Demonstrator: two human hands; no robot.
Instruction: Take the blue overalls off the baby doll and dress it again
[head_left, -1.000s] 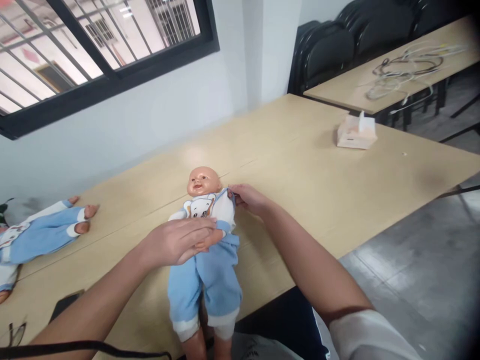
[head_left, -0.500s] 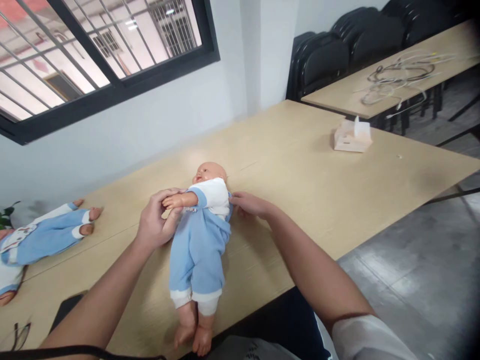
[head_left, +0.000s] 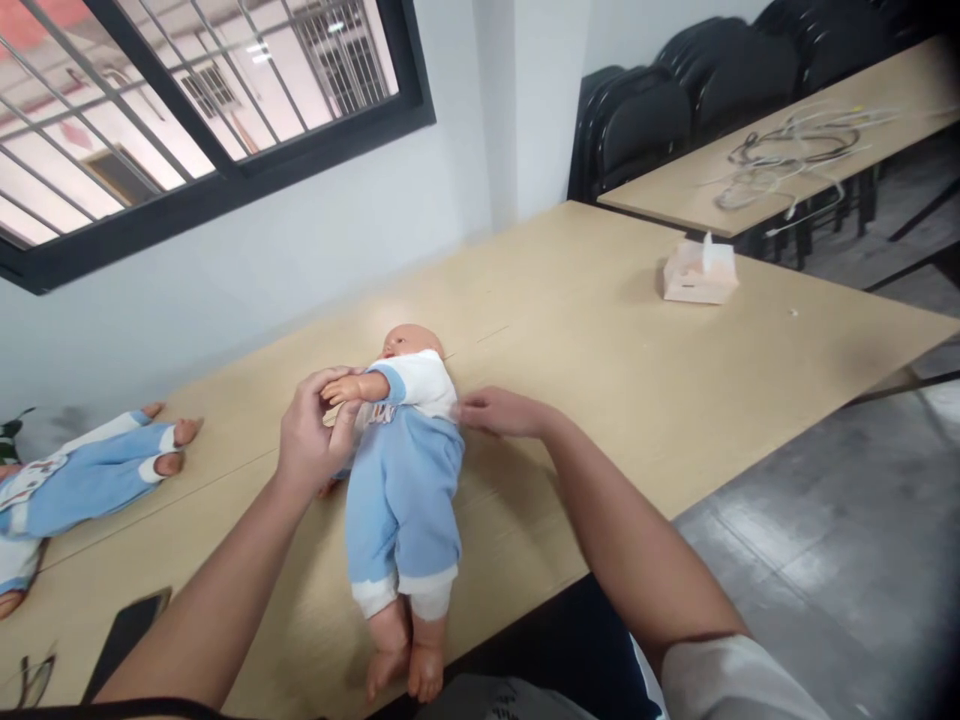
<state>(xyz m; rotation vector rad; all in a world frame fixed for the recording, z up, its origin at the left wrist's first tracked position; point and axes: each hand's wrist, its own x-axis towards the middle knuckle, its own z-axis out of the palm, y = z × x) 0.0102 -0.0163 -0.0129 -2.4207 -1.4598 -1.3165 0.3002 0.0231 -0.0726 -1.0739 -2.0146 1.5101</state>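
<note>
Counter (head_left: 577,340) is carrying everything here. Doll (head_left: 403,490) is lying on its near part, right in front of the person; vs. 1 s ago its torso is rolling over toward the left, front print now mostly hidden, near arm (head_left: 369,387) reaching across the chest, both feet now showing whole. Long axis is running from the person toward the window wall: head pointing away, feet pointing back at the person, face turning left. Second doll (head_left: 97,470) is lying well apart at far left, feet pointing right. Left hand (head_left: 313,425) is wrapping the doll's hand, thumb below; a second ago it was lying flat over the torso. Right hand (head_left: 491,412) is sitting lower than before, no longer at the shoulder: fingertips are touching the shirt (head_left: 433,385) near the trousers' waist; can't tell if they're pinching. Tissue box (head_left: 701,275) is standing farther right; phone (head_left: 127,635) is lying beside the left forearm.
</note>
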